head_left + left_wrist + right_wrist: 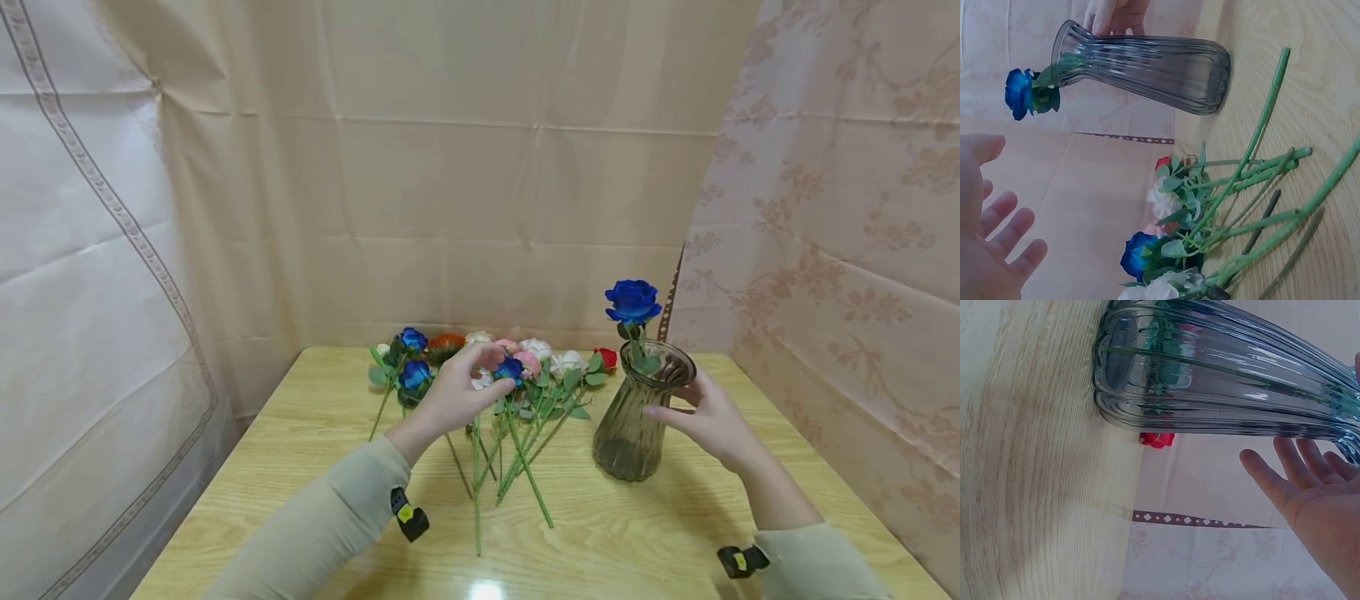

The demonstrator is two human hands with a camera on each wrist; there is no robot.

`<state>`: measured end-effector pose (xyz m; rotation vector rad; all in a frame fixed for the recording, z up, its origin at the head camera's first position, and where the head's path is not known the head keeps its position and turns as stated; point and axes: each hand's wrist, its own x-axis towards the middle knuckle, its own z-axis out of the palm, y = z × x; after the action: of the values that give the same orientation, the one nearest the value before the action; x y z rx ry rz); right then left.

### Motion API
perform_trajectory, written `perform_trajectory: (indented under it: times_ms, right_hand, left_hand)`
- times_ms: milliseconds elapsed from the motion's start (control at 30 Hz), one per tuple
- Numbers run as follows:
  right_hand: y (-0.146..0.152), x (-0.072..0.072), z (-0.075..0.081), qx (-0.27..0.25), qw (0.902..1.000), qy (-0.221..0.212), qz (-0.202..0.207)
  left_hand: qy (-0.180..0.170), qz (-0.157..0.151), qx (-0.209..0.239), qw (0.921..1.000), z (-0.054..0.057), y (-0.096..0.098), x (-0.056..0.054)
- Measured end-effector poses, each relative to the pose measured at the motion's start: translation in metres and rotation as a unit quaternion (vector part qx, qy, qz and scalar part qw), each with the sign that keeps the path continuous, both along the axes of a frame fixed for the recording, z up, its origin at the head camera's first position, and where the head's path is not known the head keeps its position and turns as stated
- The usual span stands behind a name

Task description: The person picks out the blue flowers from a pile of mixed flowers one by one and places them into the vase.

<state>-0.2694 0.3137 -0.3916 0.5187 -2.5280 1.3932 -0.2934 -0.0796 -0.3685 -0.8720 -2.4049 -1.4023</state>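
Note:
A ribbed smoky glass vase (pixel 628 433) stands upright on the right of the table, holding one blue rose (pixel 633 302) whose bloom rises above the rim. Around the vase's neck is my right hand (pixel 712 417), thumb on the near side and fingers on the far side. In the right wrist view, those fingers (pixel 1297 469) lie extended along the glass. My left hand (pixel 459 387) hovers over the loose flowers with thumb and fingers spread and nothing between them. A loose blue rose (pixel 1140 255) lies below that hand in the left wrist view.
Several artificial flowers lie in a heap at the table's back: blue roses (pixel 414 375), an orange bloom (pixel 446 345), white blooms (pixel 567 362), a pink one (pixel 528 363) and a red rose (pixel 607 358). Their green stems (pixel 531 475) point toward the front. Beige curtain cloth (pixel 480 183) hangs behind.

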Motion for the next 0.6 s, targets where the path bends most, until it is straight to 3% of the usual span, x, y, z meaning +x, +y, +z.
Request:
perform_trajectory:
  times_ms: [333,600]
  right_hand:
    - [-0.0015,0.0005,-0.0021,-0.001,1.0,-0.009,-0.002]
    - [-0.002,0.0022,-0.0029,0.004,0.9997,-0.024,-0.006]
  left_hand:
    - [0.029,0.027,-0.041,0.9984,-0.0031,-0.0078,-0.003]
    - [0.031,0.034,-0.051,0.9977,-0.008,-0.0103,-0.0064]
